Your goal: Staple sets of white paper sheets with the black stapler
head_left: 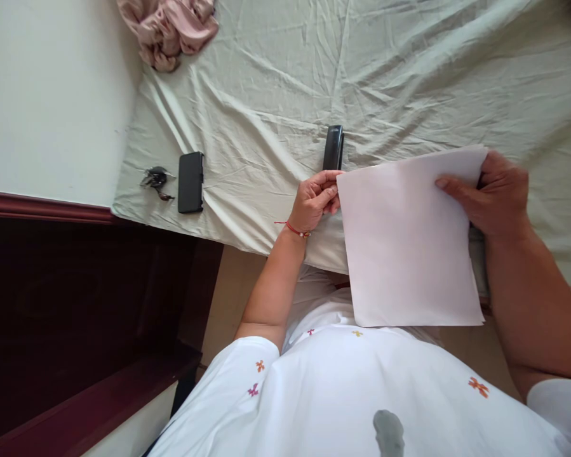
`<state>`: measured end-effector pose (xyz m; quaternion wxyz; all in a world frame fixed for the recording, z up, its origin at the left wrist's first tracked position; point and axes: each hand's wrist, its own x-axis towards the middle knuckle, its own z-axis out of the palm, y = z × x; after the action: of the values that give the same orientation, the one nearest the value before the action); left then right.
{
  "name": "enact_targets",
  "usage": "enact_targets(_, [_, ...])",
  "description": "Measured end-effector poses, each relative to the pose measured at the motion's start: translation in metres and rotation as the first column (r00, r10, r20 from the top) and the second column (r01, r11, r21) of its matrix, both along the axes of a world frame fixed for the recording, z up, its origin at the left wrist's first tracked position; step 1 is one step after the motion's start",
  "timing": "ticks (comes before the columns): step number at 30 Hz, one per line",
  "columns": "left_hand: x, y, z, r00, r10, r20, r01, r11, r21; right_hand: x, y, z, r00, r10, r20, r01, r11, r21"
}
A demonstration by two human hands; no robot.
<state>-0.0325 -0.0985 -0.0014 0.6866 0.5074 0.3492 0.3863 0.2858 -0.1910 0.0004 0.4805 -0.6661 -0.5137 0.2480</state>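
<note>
A thin stack of blank white paper sheets (409, 247) is held up over the near edge of the bed, its lower right edges slightly out of line. My right hand (497, 190) grips the upper right part, thumb on the front face and the other fingers behind. At the upper left corner, my left hand (315, 200) has its fingers closed against the edge of the sheets; the fingertips are partly hidden. Just beyond that hand lies a black stapler (333, 147), its near end hidden behind the fingers and paper.
A black phone or case (190, 183) lies on the pale green sheet (266, 82) to the left. Beside it is a small dark bundle, perhaps keys (156, 181). Pink cloth (175, 28) is heaped at the far left, by a white wall (51, 82). Dark wood (75, 304) stands at the near left.
</note>
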Motion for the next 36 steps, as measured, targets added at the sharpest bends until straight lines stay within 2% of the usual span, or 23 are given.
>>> enact_targets(9, [0.004, -0.001, -0.001, 0.998, 0.037, -0.046, -0.031, 0.992, 0.12, -0.002, 0.0, 0.003, 1.0, -0.005, 0.008, 0.004, 1.0, 0.024])
enact_targets(14, [0.005, 0.0, -0.003, 0.995, 0.075, -0.069, -0.06, 0.978, 0.197, -0.007, 0.001, 0.005, 0.993, 0.018, -0.12, -0.013, 0.999, 0.047])
enact_targets(19, [0.005, 0.002, -0.006, 0.983, 0.173, -0.064, -0.158, 0.968, 0.194, -0.01, 0.003, 0.006, 0.963, 0.063, -0.263, -0.047, 0.997, 0.064])
enact_targets(21, [0.005, 0.003, -0.007, 0.974, 0.219, -0.052, -0.206, 0.961, 0.183, -0.008, 0.002, 0.006, 0.969, 0.081, -0.235, -0.076, 0.997, 0.033])
enact_targets(25, [0.007, 0.003, -0.006, 0.959, 0.274, -0.072, -0.26, 0.953, 0.156, -0.003, -0.002, 0.004, 0.993, 0.11, -0.041, -0.113, 0.99, -0.081])
enact_targets(27, [0.008, 0.003, -0.004, 0.954, 0.286, -0.088, -0.272, 0.951, 0.144, -0.002, -0.003, 0.005, 0.992, 0.122, 0.012, -0.121, 0.988, -0.098])
enact_targets(36, [0.009, 0.004, -0.001, 0.926, 0.367, -0.093, -0.353, 0.926, 0.138, -0.003, -0.003, 0.019, 0.985, 0.167, 0.047, -0.157, 0.975, -0.157])
